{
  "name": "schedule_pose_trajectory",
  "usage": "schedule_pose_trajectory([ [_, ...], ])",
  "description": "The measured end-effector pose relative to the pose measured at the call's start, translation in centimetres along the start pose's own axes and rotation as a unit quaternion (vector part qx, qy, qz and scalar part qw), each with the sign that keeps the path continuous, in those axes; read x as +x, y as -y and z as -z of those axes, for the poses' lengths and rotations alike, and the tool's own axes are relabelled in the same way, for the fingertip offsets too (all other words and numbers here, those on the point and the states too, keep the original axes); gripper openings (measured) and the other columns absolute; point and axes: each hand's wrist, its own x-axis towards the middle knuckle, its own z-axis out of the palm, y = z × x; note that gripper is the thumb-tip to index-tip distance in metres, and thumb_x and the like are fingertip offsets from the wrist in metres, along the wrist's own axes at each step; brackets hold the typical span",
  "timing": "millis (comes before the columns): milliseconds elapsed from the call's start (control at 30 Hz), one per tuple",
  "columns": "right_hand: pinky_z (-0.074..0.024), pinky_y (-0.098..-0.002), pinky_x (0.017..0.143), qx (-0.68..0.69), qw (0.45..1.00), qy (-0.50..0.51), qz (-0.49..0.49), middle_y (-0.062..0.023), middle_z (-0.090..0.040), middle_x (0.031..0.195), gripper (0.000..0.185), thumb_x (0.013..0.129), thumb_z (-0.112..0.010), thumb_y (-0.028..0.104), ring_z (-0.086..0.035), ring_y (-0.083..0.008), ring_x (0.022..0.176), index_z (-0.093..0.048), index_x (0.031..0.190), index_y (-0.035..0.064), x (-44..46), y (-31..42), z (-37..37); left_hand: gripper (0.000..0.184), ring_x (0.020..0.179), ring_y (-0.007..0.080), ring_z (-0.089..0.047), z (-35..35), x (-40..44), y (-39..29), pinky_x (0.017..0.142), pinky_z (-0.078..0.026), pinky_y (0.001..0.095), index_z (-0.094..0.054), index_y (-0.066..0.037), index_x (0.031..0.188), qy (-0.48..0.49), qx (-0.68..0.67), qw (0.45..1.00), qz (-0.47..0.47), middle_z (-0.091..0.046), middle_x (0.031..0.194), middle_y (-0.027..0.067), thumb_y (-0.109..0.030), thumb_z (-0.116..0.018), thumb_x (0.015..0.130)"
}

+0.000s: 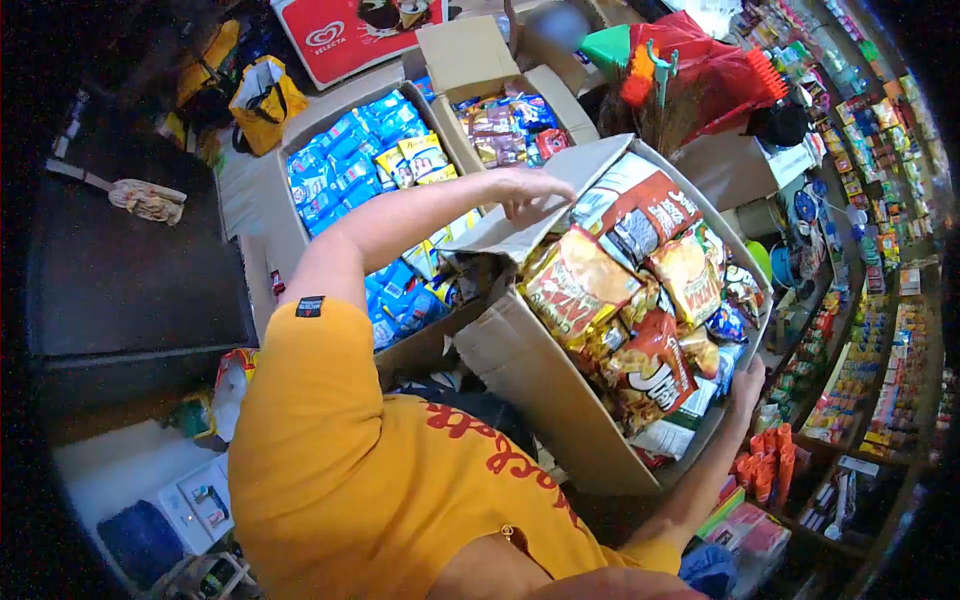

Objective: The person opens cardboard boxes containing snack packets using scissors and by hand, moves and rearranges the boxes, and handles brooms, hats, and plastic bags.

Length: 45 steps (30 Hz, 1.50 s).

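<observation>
A large open cardboard box sits tilted in front of me, full of snack packs in red, yellow and brown wrappers. A yellow snack pack and a red snack pack lie near the top. My left hand is closed over the edge of a raised flap on the box's far left side, its palm side hidden. At the near right edge, my right hand grips the rim of the same box, with the fingers partly out of sight.
To the left stands an open box of blue and yellow packs. Behind it is a smaller open box of packets. A red bag and broom bristles are at the back. Shelves of small goods line the right side.
</observation>
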Motion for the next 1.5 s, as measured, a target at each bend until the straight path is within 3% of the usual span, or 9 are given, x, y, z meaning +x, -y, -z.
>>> schedule_pose_trajectory([
  [67, -0.0429, -0.0329, 0.066, 0.033, 0.999, -0.026, -0.026, -0.0142, -0.059, 0.071, 0.017, 0.081, -0.049, 0.011, -0.054, -0.016, 0.07, -0.054, 0.085, -0.0044, -0.6, 1.5, -0.2, 0.063, 0.097, 0.0326, -0.054, 0.4, 0.3, -1.4, 0.066, -0.053, 0.0453, -0.051, 0.003, 0.111, 0.061, 0.089, 0.993, -0.037, -0.051, 0.108, 0.0235, -0.037, -0.058, 0.064],
  [233, -0.0433, -0.0326, 0.068, -0.005, 1.0, 0.011, -0.025, -0.0149, -0.06, 0.074, 0.017, 0.073, -0.047, 0.002, -0.056, -0.0179, 0.072, -0.055, 0.087, -0.0044, -0.6, 2.5, 1.4, 0.029, 0.072, 0.0309, -0.062, -2.6, 5.9, -2.3, 0.061, -0.049, 0.0393, -0.06, 0.009, 0.082, -0.051, 0.363, 0.927, -0.08, -0.062, 0.081, 0.0237, -0.015, -0.053, 0.067],
  [467, -0.0418, -0.0255, 0.068, 0.113, 0.992, 0.048, 0.0, -0.007, -0.056, 0.078, 0.027, 0.069, -0.041, -0.008, -0.051, -0.0139, 0.073, -0.053, 0.092, -0.0014, 0.3, 0.4, 3.0, 0.03, 0.072, 0.0331, -0.06, 0.2, -5.3, -3.9, 0.06, -0.047, 0.0406, -0.059, 0.005, 0.088, -0.039, 0.31, 0.922, -0.231, -0.061, 0.077, 0.022, -0.01, -0.053, 0.063],
  [533, -0.0413, -0.0252, 0.067, 0.168, 0.985, 0.039, 0.015, -0.006, -0.056, 0.079, 0.025, 0.071, -0.043, -0.007, -0.051, -0.0138, 0.074, -0.054, 0.093, -0.002, 0.0, 1.2, 3.3, 0.034, 0.072, 0.0263, -0.059, 0.8, -2.8, -0.5, 0.06, -0.046, 0.0386, -0.056, 0.002, 0.093, -0.062, 0.31, 0.93, -0.187, -0.06, 0.075, 0.0159, -0.008, -0.054, 0.06],
  [867, -0.0416, -0.029, 0.078, 0.155, 0.96, 0.111, 0.204, -0.0087, -0.06, 0.091, 0.035, 0.067, -0.047, 0.0, -0.054, -0.0173, 0.083, -0.054, 0.101, -0.0036, 5.5, 12.4, 3.9, 0.045, 0.074, 0.012, -0.052, 5.0, -25.9, 2.0, 0.067, -0.044, 0.0262, -0.054, 0.001, 0.099, -0.173, 0.109, 0.973, -0.109, -0.057, 0.082, 0.0036, -0.006, -0.053, 0.054],
  [933, -0.0422, -0.0302, 0.079, 0.181, 0.935, 0.173, 0.252, -0.0098, -0.061, 0.091, 0.034, 0.067, -0.046, -0.002, -0.056, -0.0184, 0.084, -0.055, 0.1, -0.0042, 7.3, 16.3, 2.3, 0.037, 0.069, 0.0148, -0.052, 5.2, -29.1, 2.4, 0.061, -0.044, 0.0289, -0.056, 0.003, 0.09, -0.23, 0.067, 0.956, -0.167, -0.056, 0.073, 0.0057, -0.008, -0.055, 0.054],
  [1200, -0.0457, -0.0348, 0.072, 0.173, 0.91, 0.199, 0.321, -0.0176, -0.063, 0.084, 0.025, 0.071, -0.057, 0.01, -0.061, -0.0232, 0.08, -0.059, 0.093, -0.0003, 12.4, 30.4, -11.9, 0.044, 0.072, 0.0147, -0.054, 13.7, -34.5, 6.8, 0.063, -0.045, 0.0257, -0.056, 0.004, 0.093, -0.305, 0.105, 0.947, 0.005, -0.058, 0.078, 0.0054, -0.005, -0.053, 0.05],
  [1400, -0.0449, -0.0367, 0.068, 0.145, 0.925, 0.21, 0.281, -0.0211, -0.062, 0.082, 0.026, 0.073, -0.058, 0.019, -0.061, -0.0284, 0.08, -0.06, 0.09, -0.0021, 12.8, 30.2, -13.2, 0.049, 0.074, 0.0194, -0.057, 12.3, -33.6, 5.1, 0.067, -0.047, 0.0302, -0.057, 0.005, 0.093, -0.324, 0.141, 0.935, 0.035, -0.061, 0.081, 0.0094, -0.005, -0.056, 0.045],
  [1500, -0.0449, -0.0378, 0.07, 0.138, 0.944, 0.191, 0.232, -0.0212, -0.062, 0.083, 0.027, 0.073, -0.057, 0.02, -0.061, -0.0307, 0.081, -0.06, 0.09, -0.0012, 10.4, 27.3, -12.0, 0.033, 0.058, 0.0191, -0.055, 11.9, -33.5, 1.6, 0.052, -0.047, 0.0356, -0.056, 0.003, 0.079, -0.306, 0.192, 0.93, 0.068, -0.057, 0.066, 0.0071, -0.003, -0.057, 0.046],
])
